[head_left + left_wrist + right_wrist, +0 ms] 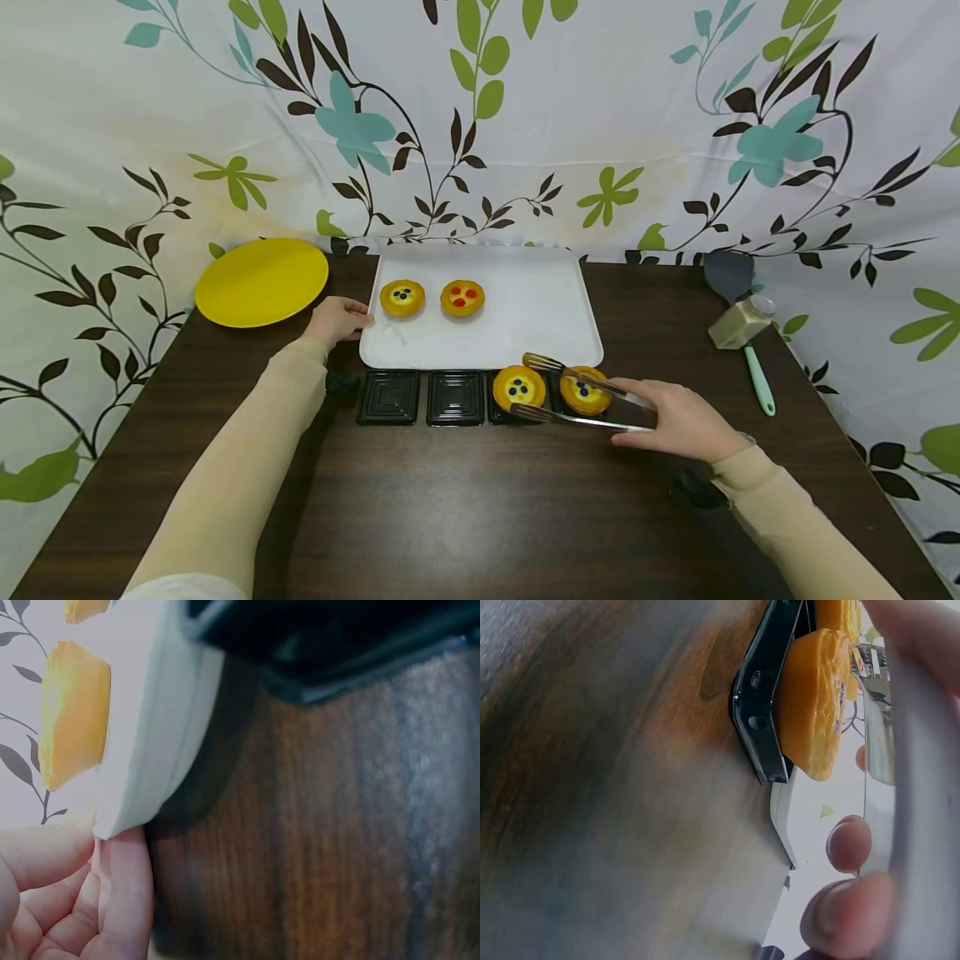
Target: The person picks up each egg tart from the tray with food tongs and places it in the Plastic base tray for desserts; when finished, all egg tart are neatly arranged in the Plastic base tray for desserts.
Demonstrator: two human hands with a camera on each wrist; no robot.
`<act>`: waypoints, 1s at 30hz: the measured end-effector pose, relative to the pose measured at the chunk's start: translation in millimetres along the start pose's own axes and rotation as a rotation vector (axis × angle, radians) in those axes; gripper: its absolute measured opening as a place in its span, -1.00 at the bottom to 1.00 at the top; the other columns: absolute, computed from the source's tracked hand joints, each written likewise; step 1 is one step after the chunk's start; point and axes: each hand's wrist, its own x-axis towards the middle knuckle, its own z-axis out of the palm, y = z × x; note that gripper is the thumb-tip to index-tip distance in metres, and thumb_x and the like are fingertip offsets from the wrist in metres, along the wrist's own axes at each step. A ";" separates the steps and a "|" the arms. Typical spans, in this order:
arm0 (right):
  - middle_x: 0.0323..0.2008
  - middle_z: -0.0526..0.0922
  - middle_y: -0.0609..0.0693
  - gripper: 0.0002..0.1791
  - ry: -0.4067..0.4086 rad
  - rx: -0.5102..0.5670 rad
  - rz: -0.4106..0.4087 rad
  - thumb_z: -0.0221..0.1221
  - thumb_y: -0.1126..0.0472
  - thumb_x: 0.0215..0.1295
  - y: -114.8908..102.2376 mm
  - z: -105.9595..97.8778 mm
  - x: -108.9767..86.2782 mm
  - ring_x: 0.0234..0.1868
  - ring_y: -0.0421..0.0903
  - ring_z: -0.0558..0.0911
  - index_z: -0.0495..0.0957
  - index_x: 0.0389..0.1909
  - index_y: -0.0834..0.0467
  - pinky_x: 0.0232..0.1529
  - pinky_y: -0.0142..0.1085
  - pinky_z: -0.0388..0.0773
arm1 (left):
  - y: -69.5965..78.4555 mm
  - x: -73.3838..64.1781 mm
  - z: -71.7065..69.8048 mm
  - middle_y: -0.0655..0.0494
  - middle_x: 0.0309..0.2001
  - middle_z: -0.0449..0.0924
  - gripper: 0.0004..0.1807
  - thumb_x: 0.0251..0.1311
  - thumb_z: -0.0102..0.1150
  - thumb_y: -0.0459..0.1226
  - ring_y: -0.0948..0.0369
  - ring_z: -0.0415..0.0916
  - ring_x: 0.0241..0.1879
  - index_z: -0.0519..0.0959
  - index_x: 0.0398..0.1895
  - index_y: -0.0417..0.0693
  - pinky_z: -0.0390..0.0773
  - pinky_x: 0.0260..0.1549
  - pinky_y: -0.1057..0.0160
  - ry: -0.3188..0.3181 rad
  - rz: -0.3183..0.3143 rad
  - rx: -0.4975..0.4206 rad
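Observation:
My left hand (337, 322) pinches the left rim of a white tray (532, 308), thumb above and fingers below, as the left wrist view shows. Two egg tarts lie on that tray: a blue-dotted tart (402, 298) and a red-dotted tart (462, 298). Metal tongs (600, 423) are held in my right hand (678, 421). Their spread tips reach around a blue-dotted tart (519, 388) that sits on a black square holder. Beneath the tong arms, another blue-dotted tart (585, 392) sits on the rightmost holder.
Two bare black holders (388, 397) stand left of the tarts, along the tray's front edge. A yellow plate (261, 283) is at the back left. At the right, a seasoning jar (741, 322) lies over a spatula (759, 382). A patterned cloth hangs behind the table.

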 end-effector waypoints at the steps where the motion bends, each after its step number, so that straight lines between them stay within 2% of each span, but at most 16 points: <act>1: 0.05 0.60 0.12 -0.10 0.001 0.002 0.000 0.36 -0.33 -0.11 0.1 -0.4 -0.2 -0.04 0.06 0.61 0.43 0.24 0.05 -0.05 0.07 0.58 | 0.0 0.1 0.1 -0.27 0.06 0.45 -0.58 0.33 0.07 -0.30 -0.03 0.51 -0.01 0.39 0.19 -0.35 0.55 0.04 0.09 0.001 0.000 0.001; 10: 0.06 0.60 0.04 -0.12 0.012 0.037 -0.003 0.39 -0.27 -0.12 -1.4 -5.2 3.4 -0.09 -0.05 0.59 0.42 0.26 0.02 -0.09 -0.02 0.60 | -1.3 4.6 0.6 -0.26 0.07 0.45 -0.57 0.32 0.08 -0.29 -0.03 0.51 -0.01 0.40 0.19 -0.33 0.55 0.04 0.09 -0.005 -0.016 0.000; 15: 0.07 0.59 0.08 -0.12 0.034 0.025 -0.018 0.38 -0.28 -0.10 -0.4 -6.3 12.4 -0.05 0.00 0.60 0.42 0.26 0.04 -0.06 0.03 0.59 | -4.6 9.9 0.5 -0.26 0.09 0.44 -0.56 0.32 0.09 -0.28 -0.03 0.50 0.00 0.39 0.20 -0.32 0.55 0.04 0.10 -0.011 -0.025 -0.002; 23: 0.09 0.57 0.11 -0.05 0.048 0.036 -0.016 0.31 -0.37 -0.08 -3.4 -15.0 42.7 -0.19 -0.06 0.59 0.38 0.29 0.09 -0.18 -0.07 0.60 | -5.9 5.9 0.2 -0.28 0.11 0.42 -0.57 0.33 0.07 -0.30 -0.05 0.49 0.03 0.38 0.21 -0.34 0.54 0.05 0.09 -0.001 -0.025 -0.002; 27: 0.13 0.55 0.12 -0.05 0.046 0.052 -0.013 0.34 -0.32 -0.08 -3.1 -19.5 59.6 -0.18 -0.04 0.58 0.37 0.30 0.11 -0.15 -0.07 0.59 | -4.0 4.9 0.9 -0.27 0.11 0.43 -0.58 0.33 0.07 -0.30 -0.04 0.49 0.01 0.40 0.19 -0.34 0.55 0.04 0.09 0.008 -0.020 -0.003; 30: 0.11 0.56 0.12 -0.05 0.038 0.055 -0.013 0.35 -0.30 -0.08 -1.4 -21.6 71.8 -0.25 -0.05 0.55 0.37 0.30 0.13 -0.21 -0.14 0.56 | -1.4 4.5 2.2 -0.26 0.11 0.43 -0.58 0.33 0.08 -0.30 -0.03 0.49 0.01 0.41 0.19 -0.33 0.55 0.04 0.11 0.005 -0.027 -0.008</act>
